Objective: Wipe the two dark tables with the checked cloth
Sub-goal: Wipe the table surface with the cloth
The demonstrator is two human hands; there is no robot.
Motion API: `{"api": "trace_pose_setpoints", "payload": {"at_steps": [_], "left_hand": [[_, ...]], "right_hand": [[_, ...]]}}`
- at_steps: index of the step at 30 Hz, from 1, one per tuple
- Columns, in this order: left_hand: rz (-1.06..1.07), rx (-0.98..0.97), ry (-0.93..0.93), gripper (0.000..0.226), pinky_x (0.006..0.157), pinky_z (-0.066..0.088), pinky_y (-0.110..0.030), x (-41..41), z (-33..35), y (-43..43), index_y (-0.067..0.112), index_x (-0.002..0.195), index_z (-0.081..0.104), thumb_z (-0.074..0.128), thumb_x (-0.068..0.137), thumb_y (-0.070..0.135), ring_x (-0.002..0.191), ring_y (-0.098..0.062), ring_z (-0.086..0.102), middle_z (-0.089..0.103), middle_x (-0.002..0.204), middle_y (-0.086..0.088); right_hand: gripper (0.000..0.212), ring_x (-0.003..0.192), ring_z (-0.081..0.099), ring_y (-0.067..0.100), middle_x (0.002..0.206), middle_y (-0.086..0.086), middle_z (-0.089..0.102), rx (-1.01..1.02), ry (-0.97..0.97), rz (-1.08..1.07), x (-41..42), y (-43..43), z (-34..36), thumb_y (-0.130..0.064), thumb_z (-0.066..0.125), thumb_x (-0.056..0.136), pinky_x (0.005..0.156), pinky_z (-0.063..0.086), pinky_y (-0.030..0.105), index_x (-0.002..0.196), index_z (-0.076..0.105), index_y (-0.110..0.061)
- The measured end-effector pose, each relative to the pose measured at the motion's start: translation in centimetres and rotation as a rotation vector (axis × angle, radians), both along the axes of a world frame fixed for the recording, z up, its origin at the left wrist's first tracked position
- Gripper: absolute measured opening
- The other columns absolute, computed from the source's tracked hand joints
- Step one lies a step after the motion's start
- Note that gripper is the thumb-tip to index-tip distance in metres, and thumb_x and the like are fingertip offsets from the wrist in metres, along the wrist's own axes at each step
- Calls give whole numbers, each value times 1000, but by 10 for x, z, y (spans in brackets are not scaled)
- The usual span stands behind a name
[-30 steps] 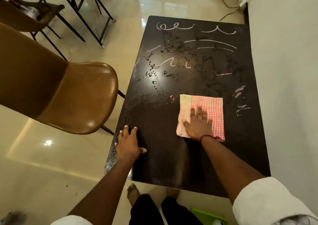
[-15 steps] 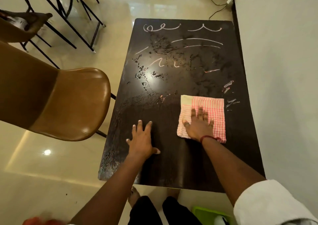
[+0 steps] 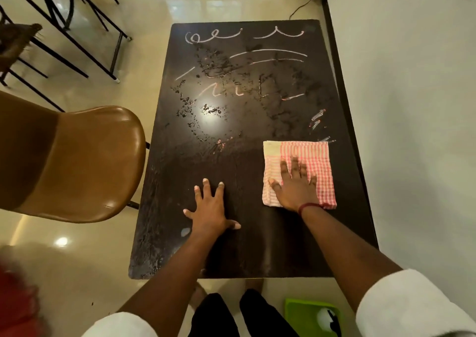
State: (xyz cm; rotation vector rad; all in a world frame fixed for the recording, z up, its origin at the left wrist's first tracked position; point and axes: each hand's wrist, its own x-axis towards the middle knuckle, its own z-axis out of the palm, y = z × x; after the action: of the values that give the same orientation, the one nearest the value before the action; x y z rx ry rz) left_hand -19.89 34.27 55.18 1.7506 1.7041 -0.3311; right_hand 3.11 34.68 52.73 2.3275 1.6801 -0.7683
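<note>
A dark rectangular table (image 3: 247,256) stands against the white wall, with chalk-like scribbles and wet smears over its far half. The folded pink-and-white checked cloth (image 3: 311,153) lies flat on the table's right side. My right hand (image 3: 295,185) presses on the cloth with fingers spread and straight. My left hand (image 3: 210,211) rests flat on the bare tabletop to the left of the cloth, fingers spread. Only one dark table is in view.
A brown leather chair (image 3: 85,161) stands close to the table's left edge. Black metal chair and table legs (image 3: 77,42) cross the floor at the far left. A cable (image 3: 296,6) runs along the floor behind the table. A green object (image 3: 306,313) lies by my feet.
My left hand has slid from the table's left edge to the right, toward the middle. The cloth and my right hand have stayed at about the same spot near the right side.
</note>
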Motion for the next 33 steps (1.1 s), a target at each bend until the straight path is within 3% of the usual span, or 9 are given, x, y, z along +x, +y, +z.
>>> {"api": "trace_pose_setpoints", "payload": {"at_steps": [8, 12, 16, 23, 27, 33], "left_hand": [[2, 9, 4, 123, 105, 13, -78, -1, 0, 0, 33, 153, 6, 87, 61, 48, 148, -34, -16, -18, 161, -2], [-11, 15, -2, 123, 106, 13, -77, -3, -2, 1, 33, 153, 7, 86, 60, 49, 148, -35, -14, -17, 162, -3], [-6, 28, 2, 123, 106, 13, -77, -2, -3, 1, 34, 153, 8, 87, 59, 48, 148, -35, -14, -15, 162, -3], [29, 22, 12, 123, 105, 13, -78, 1, -1, 3, 34, 152, 12, 89, 58, 43, 148, -35, -13, -13, 162, -3], [18, 24, 10, 123, 106, 12, -77, 0, -3, 2, 34, 153, 10, 88, 58, 47, 148, -34, -13, -14, 162, -3], [36, 38, 10, 124, 105, 12, -77, -1, -5, 1, 35, 153, 10, 89, 57, 46, 148, -33, -14, -14, 162, -2]], "right_hand": [[73, 146, -12, 35, 159, 11, -17, 2, -12, -101, -12, -18, -3, -54, 29, 95, 113, -2, 60, 151, -5, -23], [73, 146, -11, 32, 159, 7, -18, 6, 16, -29, 26, 14, -5, -57, 30, 94, 115, 0, 59, 151, -6, -28], [74, 146, -8, 34, 159, 9, -16, -1, -19, -184, 65, 9, -3, -58, 28, 95, 114, 2, 59, 151, -5, -23], [75, 146, -6, 37, 160, 12, -12, 20, -84, -187, 32, -17, -10, -54, 28, 95, 113, 3, 60, 151, -4, -18], [74, 147, -7, 34, 159, 8, -16, 20, -39, -144, 74, 9, -5, -58, 26, 95, 114, 1, 58, 152, -5, -22], [73, 146, -8, 38, 159, 12, -15, 2, -60, -288, 101, -6, -3, -54, 27, 96, 116, 5, 59, 152, -4, -19]]}}
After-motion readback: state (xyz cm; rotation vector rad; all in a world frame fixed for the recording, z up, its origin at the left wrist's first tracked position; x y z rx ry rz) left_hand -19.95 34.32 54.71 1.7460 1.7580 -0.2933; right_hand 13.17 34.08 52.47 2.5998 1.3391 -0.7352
